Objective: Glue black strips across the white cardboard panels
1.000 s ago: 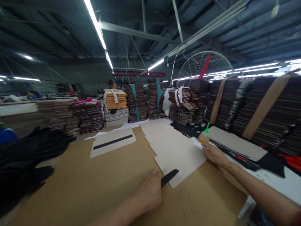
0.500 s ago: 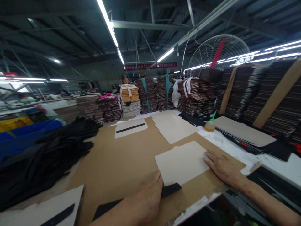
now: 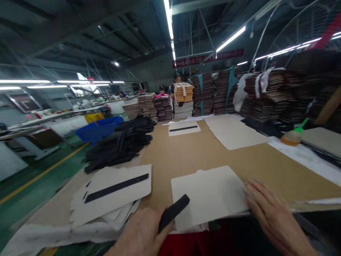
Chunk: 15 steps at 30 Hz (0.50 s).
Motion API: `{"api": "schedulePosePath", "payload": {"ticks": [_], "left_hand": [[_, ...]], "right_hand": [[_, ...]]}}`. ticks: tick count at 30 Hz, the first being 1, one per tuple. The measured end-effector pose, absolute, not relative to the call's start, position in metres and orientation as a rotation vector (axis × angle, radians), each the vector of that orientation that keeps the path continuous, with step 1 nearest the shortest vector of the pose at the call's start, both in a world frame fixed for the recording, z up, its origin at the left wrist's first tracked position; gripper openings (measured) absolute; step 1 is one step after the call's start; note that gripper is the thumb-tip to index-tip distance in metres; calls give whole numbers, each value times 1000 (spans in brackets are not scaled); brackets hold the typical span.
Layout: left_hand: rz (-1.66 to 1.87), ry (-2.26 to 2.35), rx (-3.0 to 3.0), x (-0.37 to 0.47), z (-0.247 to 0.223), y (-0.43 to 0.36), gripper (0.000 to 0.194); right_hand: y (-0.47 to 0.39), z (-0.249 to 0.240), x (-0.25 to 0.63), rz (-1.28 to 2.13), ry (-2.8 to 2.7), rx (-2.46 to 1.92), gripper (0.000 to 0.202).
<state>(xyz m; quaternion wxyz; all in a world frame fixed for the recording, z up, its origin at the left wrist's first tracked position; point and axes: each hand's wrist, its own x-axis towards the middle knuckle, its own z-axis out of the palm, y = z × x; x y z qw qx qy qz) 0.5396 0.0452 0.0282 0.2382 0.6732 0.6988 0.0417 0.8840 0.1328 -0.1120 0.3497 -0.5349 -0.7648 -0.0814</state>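
Note:
A pale board (image 3: pixel 210 193) lies at the front edge of the brown table surface (image 3: pixel 181 153). My left hand (image 3: pixel 144 231) is closed round a black strip (image 3: pixel 174 211), whose free end reaches over the board's left part. My right hand (image 3: pixel 271 209) rests with fingers stretched out on the board's right edge. To the left, a fanned pile of pale boards (image 3: pixel 106 209) has a black strip (image 3: pixel 117 187) lying across its top one. Farther back sits another pale board (image 3: pixel 174 132) with a black strip on it.
Overlapping pale boards (image 3: pixel 234 133) lie toward the back. A heap of black strips (image 3: pixel 119 142) is at the left, near a blue bin (image 3: pixel 99 128). A green-tipped bottle (image 3: pixel 291 137) stands at the right. Tall stacks (image 3: pixel 221 94) line the back, with a person behind.
The view has turned left. The pale board has come closer to the table's front edge. My left hand now holds the black strip raised over the board; my right hand stays at the board's right edge.

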Motion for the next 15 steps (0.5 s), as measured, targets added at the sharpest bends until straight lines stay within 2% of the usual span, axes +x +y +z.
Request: {"api": "schedulePosePath", "payload": {"ticks": [3, 5, 7, 12, 15], "left_hand": [[372, 1590, 1467, 538, 27, 44, 39], [530, 1318, 1220, 544, 14, 48, 50], [639, 1132, 1047, 552, -3, 52, 57], [691, 921, 896, 572, -33, 57, 57], [681, 932, 880, 577, -35, 58, 56]], "right_hand": [[120, -84, 854, 319, -1928, -1278, 38], [107, -64, 827, 748, -1930, -1263, 37], [96, -48, 798, 1034, -1848, -1241, 40], [91, -38, 755, 1186, -1660, -1173, 54], [92, -44, 753, 1099, -1686, -1118, 50]]}}
